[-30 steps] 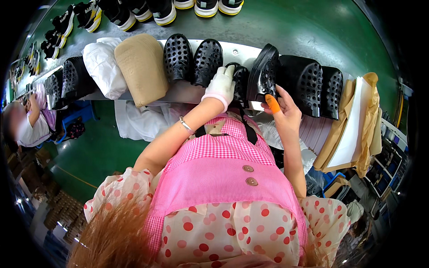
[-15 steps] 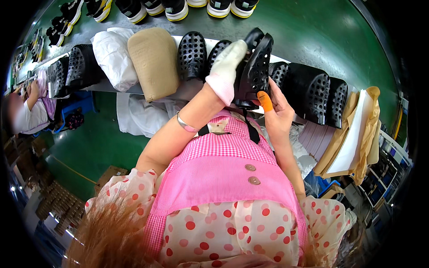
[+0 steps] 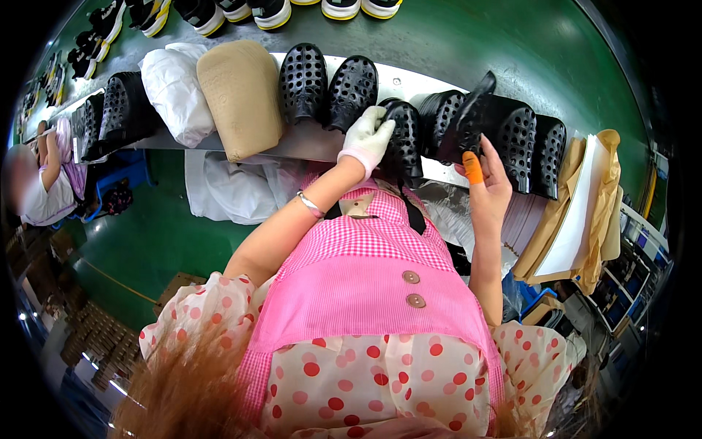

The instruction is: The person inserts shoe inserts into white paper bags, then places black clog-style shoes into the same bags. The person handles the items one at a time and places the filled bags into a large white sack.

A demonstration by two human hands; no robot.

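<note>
My left hand (image 3: 367, 139), in a white glove, has its fingers closed on the side of a black clog (image 3: 404, 139) full of round holes, toe toward me over the bench's near edge. To its right my right hand (image 3: 486, 179), bare but for an orange finger cot on the thumb, pinches a second black clog (image 3: 469, 117). That one is tilted up and a little blurred, held above the row. Left of my glove stand two more perforated clogs (image 3: 302, 82), side by side. Behind and right of the raised clog are further black clogs (image 3: 516, 143).
A tan padded block (image 3: 240, 99) and a white wrapped bundle (image 3: 175, 95) stand on the metal bench (image 3: 398, 79). Black sneakers (image 3: 270, 13) line the far side. Brown paper (image 3: 605, 197) hangs at the right. Another person (image 3: 47, 183) sits at far left.
My hands have moved apart, having been together at one raised clog. The right has gone right with a clog; the left has come down and nearer, onto another. The view has shifted slightly.
</note>
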